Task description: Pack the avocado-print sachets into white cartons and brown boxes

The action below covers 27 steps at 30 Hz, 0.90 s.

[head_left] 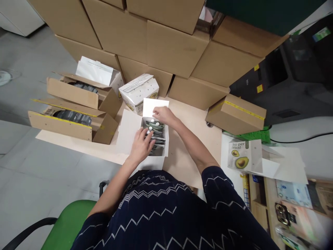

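An opened white carton (167, 147) stands on the table before me, its flaps folded outward. Inside it, green spouted pouches (155, 127) with white caps are lined up in a row. My left hand (140, 146) reaches over the carton's left wall, fingers spread and resting on or just above the pouches. At the far end of the carton my right hand (164, 115) is curled in front of the raised back flap (148, 106). Its fingertips are drawn together; whether anything is between them is hidden.
Two brown cartons (73, 93) (62, 119) holding clear plastic pouches stand at left. A closed white box (140, 92) sits behind my carton. Stacked brown boxes (174, 45) wall off the back. At right lie a taped carton (238, 113) and a "Super Meal" box (244, 156).
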Available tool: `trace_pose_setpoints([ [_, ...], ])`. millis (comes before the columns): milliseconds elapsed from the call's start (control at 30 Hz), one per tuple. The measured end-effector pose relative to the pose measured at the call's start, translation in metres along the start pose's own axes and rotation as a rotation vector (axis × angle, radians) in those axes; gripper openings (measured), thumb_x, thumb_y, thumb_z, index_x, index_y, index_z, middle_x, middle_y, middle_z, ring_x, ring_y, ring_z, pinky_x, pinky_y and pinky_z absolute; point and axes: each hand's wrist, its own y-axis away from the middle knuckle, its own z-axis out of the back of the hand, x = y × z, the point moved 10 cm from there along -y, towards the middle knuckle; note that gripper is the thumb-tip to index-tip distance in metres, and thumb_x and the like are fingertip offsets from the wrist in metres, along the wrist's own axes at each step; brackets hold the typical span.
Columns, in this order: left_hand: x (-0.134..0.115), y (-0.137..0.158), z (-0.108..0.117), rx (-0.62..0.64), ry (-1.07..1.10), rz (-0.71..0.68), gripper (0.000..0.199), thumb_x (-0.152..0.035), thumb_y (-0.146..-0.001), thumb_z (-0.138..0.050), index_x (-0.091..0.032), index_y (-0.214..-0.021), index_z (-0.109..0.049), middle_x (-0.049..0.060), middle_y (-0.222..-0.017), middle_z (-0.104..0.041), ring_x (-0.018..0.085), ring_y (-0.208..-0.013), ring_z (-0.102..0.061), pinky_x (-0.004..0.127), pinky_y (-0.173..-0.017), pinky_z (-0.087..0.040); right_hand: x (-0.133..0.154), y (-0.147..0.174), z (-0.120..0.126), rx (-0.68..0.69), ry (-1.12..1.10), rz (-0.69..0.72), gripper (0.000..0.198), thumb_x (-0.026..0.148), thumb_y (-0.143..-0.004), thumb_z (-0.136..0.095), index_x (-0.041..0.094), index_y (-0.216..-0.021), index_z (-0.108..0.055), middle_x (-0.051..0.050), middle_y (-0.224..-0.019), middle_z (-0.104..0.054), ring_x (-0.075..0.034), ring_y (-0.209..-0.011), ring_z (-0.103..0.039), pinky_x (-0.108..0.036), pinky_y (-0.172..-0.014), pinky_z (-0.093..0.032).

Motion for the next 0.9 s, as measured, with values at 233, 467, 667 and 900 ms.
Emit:
trace_pose_setpoints([
  [233, 0.023, 0.107, 0.045, -0.173, 0.226, 0.128, 0.027, -0.035, -0.099, -0.044, -0.024, -0.088, -0.066, 0.007, -0.09, -0.069, 0.021, -0.092, -0.066, 0.037, -0.086, -0.054, -0.099, 0.027, 0.016, -0.331, -0.453, -0.412, 0.037, 0.037, -0.075, -0.072, 0.017, -0.103, -0.061, -0.01, -0.107, -0.067, -0.02, -0.091, -0.059, -0.034, -0.083, -0.048],
  [467, 0.068, 0.126, -0.018, 0.248, 0.017, 0.586, 0.048, -0.056, -0.1, -0.032, -0.02, -0.1, -0.064, 0.013, -0.101, -0.072, 0.027, -0.093, -0.07, 0.038, -0.077, -0.052, -0.105, 0.028, -0.069, 0.043, -1.102, -0.525, 0.02, 0.034, -0.076, -0.066, 0.017, -0.087, -0.062, 0.0, -0.077, -0.067, -0.01, -0.067, -0.058, -0.023, -0.067, -0.049],
  [667, 0.074, 0.057, -0.02, 0.379, -0.135, 0.55, 0.062, -0.048, -0.102, -0.016, -0.017, -0.11, -0.068, 0.019, -0.098, -0.075, 0.032, -0.094, -0.072, 0.042, -0.081, -0.051, -0.134, 0.07, -0.064, -0.236, -1.278, -0.618, 0.022, 0.034, -0.071, -0.069, 0.018, -0.084, -0.061, 0.002, -0.073, -0.066, -0.01, -0.063, -0.058, -0.023, -0.064, -0.052],
  [900, 0.114, -0.013, 0.028, 0.304, -0.135, 0.587, 0.066, -0.065, -0.096, -0.025, -0.023, -0.126, -0.066, 0.02, -0.116, -0.073, 0.038, -0.112, -0.066, 0.049, -0.09, -0.049, -0.158, 0.178, -0.074, -0.383, -1.275, -0.728, 0.025, 0.035, -0.066, -0.08, 0.019, -0.072, -0.063, -0.003, -0.076, -0.07, -0.015, -0.071, -0.069, -0.025, -0.067, -0.056],
])
